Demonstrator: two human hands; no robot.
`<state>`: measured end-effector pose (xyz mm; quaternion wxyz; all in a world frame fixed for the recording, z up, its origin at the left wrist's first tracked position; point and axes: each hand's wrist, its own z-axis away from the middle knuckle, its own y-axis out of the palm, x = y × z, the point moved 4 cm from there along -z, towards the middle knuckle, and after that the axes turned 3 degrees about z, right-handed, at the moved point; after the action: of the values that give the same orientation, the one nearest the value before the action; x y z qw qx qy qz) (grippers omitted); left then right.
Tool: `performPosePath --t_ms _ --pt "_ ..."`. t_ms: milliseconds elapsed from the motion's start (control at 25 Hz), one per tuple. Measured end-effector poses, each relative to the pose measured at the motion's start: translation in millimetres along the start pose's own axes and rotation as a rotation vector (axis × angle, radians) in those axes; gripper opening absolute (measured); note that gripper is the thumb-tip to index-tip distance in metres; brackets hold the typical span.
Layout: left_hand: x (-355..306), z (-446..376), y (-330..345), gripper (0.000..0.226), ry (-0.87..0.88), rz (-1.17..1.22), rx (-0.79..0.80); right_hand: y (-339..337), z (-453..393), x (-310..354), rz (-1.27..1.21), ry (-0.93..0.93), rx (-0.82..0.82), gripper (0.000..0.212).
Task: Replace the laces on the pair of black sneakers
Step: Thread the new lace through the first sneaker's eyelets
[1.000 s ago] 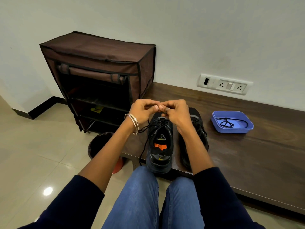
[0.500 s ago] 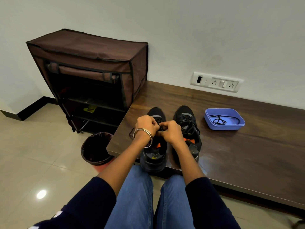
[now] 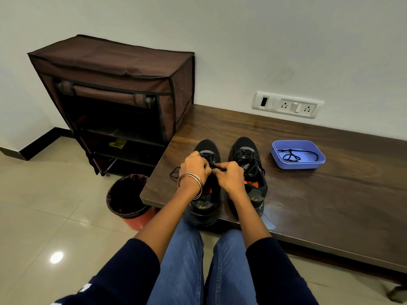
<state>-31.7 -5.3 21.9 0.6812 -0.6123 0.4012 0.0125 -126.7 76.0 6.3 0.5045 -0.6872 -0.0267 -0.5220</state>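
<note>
Two black sneakers stand side by side on the dark wooden bench [image 3: 308, 205], toes toward the wall. Over the left sneaker [image 3: 206, 205] my left hand [image 3: 193, 167] and my right hand [image 3: 229, 175] meet, fingers curled, both pinching its black lace [image 3: 212, 165] above the tongue. A loose stretch of that lace [image 3: 175, 172] trails onto the bench to the left. The right sneaker [image 3: 248, 159] is laced, its heel partly behind my right wrist. A blue tray [image 3: 298, 165] to the right holds another black lace [image 3: 290, 155].
A brown fabric shoe rack [image 3: 114, 102] stands on the floor left of the bench, its front open. A bin with a dark liner [image 3: 126, 197] sits below the bench's left corner. A white socket panel [image 3: 286, 105] is on the wall. My knees are against the bench's front edge.
Both hands have come down from above the sneakers to just over the left sneaker's tongue, still together on the lace. The camera has tilted, showing more floor and bench.
</note>
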Motion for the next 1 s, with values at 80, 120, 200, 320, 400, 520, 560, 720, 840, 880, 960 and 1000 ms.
performPosePath --t_ms 80,120,200,320,400,520,560,720,840,880,960,1000 --pt "5 -1 2 0.014 0.003 0.064 -0.014 1 -1 -2 -0.032 0.019 0.002 0.025" --pt "8 -1 2 0.014 0.0 0.107 -0.03 2 -2 -2 -0.038 0.028 0.004 0.027" --pt "13 -1 2 0.013 -0.014 0.209 -0.06 3 -4 -4 -0.05 0.028 0.03 0.028" --pt "17 -1 2 0.011 -0.059 0.321 -0.061 2 -4 -6 -0.111 0.014 0.07 0.029" --pt "16 -3 2 0.009 -0.068 0.308 -0.036 1 -3 -8 -0.162 0.017 0.054 0.029" --pt "15 -4 1 0.008 -0.058 0.273 0.0 3 0 -8 -0.203 0.04 0.004 0.029" --pt "15 -4 1 0.009 -0.05 0.263 0.005 3 0 -9 -0.209 0.04 -0.013 0.029" --pt "17 -6 3 0.009 -0.039 0.291 0.053 4 2 -12 -0.253 0.059 -0.033 0.032" --pt "20 -6 4 0.009 -0.072 0.377 0.074 3 0 -12 -0.263 0.071 -0.028 0.034" --pt "19 -5 3 0.009 -0.092 0.399 0.073 3 0 -12 -0.26 0.071 -0.025 0.035" --pt "16 -2 3 0.01 -0.134 0.389 0.066 5 -1 -13 -0.26 0.061 -0.017 0.037" --pt "16 -1 3 0.01 -0.144 0.372 0.059 5 0 -12 -0.26 0.057 -0.016 0.038"
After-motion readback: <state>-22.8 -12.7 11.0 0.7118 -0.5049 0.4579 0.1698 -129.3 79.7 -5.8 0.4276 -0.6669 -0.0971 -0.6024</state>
